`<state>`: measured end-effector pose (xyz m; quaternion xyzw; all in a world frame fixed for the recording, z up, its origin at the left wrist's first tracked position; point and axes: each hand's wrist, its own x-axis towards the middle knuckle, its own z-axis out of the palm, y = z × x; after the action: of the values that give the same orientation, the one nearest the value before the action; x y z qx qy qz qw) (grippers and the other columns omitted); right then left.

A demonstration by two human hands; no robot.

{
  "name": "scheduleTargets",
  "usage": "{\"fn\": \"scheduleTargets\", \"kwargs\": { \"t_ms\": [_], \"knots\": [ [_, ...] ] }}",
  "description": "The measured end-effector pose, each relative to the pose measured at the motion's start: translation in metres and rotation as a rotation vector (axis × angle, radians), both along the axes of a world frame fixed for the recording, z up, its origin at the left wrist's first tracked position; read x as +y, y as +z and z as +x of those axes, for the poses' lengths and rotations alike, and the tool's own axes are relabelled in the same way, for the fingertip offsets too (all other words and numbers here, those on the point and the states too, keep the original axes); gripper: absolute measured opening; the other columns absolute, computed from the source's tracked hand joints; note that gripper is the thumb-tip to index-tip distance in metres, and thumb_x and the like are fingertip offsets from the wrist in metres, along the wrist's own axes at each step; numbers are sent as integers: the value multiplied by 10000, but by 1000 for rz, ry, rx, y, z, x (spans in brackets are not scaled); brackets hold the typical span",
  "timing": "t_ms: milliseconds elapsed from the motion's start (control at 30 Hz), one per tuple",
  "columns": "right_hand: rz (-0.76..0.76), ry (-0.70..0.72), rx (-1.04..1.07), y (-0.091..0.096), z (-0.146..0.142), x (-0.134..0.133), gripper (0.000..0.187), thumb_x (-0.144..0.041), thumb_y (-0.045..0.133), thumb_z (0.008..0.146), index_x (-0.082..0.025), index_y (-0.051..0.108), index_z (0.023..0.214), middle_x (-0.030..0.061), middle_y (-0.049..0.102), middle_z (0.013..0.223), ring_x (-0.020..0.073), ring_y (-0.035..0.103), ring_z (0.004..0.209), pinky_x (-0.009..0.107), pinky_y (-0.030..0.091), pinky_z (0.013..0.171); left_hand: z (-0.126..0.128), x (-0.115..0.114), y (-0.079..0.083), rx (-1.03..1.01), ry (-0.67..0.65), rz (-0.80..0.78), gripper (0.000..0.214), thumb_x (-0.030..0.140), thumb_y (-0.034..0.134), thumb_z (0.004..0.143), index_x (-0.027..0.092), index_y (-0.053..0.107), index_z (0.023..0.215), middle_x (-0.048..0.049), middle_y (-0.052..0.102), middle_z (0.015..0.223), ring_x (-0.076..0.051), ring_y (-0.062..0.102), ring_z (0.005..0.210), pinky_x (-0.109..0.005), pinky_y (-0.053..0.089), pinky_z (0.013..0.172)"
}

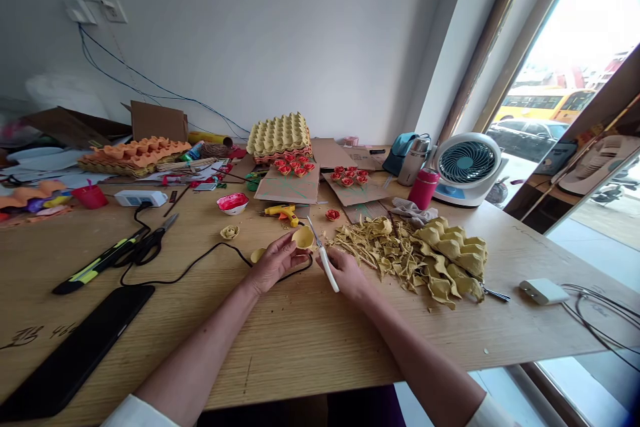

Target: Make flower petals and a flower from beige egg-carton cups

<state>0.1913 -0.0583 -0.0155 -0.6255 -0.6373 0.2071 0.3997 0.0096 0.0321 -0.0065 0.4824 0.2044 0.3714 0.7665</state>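
Observation:
My left hand (274, 261) pinches a yellow egg-carton cup (303, 237) over the middle of the table, its hollow side up. In my right hand (349, 275) is a pair of white-handled scissors (329, 269), blades pointing up and away, close to the cup's right edge. Another yellow cup (257, 255) lies just left of my left hand. Beyond it sits a yellow paper flower (230, 232). To the right of my right hand spreads a heap of yellow carton scraps (385, 250) with a cut piece of egg carton (453, 243).
A yellow glue gun (284, 213) and a red flower (333, 215) lie ahead. Red flowers stand on cardboard (287, 191) behind. Black scissors (150, 243), a cutter (95, 269) and a black cord are left. A fan (466, 170) and red bottle (424, 189) stand right.

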Motion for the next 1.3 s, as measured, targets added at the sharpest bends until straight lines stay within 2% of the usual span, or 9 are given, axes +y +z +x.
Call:
{"fn": "scheduleTargets", "kwargs": {
  "t_ms": [133,367,600,767,867,1100,1300],
  "knots": [
    [-11,12,-13,1,4,-1,371,-499,474,922,-218,407,690,-52,424,621,111,380,584,241,266,531,1,0,0,27,27,24,507,336,856,722,179,672,1167,-54,706,1047,-126,664,837,-223,549,725],
    [9,34,-153,7,13,-4,311,-479,535,907,-217,451,760,-46,488,661,123,411,613,251,265,584,0,5,-1,10,98,52,542,411,855,710,173,620,1137,-29,691,924,-116,653,773,-254,556,758],
    [33,40,-303,10,15,-7,212,-400,557,913,-210,506,834,6,604,794,163,508,733,280,299,707,1,1,-1,49,85,140,493,399,843,724,199,640,1127,-36,670,1077,-132,640,855,-282,568,802],
    [40,32,-353,6,17,-6,184,-377,578,896,-208,510,878,47,637,887,194,540,802,305,307,746,2,1,-1,84,58,205,444,366,847,720,198,662,1088,-34,668,1059,-158,629,915,-276,570,788],
    [44,41,-366,6,17,-6,190,-372,575,893,-210,486,852,42,629,855,193,533,788,308,311,749,0,2,-1,100,41,229,428,350,846,722,191,674,1080,-39,669,1049,-163,627,921,-276,574,784],
    [45,64,-346,11,14,-8,255,-396,524,927,-220,418,776,-35,544,669,137,449,632,288,323,741,-3,6,-4,80,27,210,452,383,833,738,212,678,1126,-41,673,1064,-170,640,943,-295,579,809],
    [64,49,-313,13,13,-8,299,-410,535,915,-222,403,725,-39,500,621,124,400,591,260,281,633,-3,4,-2,53,37,174,470,397,838,729,203,680,1127,-58,680,1112,-184,661,943,-319,585,818]
  ]
}}
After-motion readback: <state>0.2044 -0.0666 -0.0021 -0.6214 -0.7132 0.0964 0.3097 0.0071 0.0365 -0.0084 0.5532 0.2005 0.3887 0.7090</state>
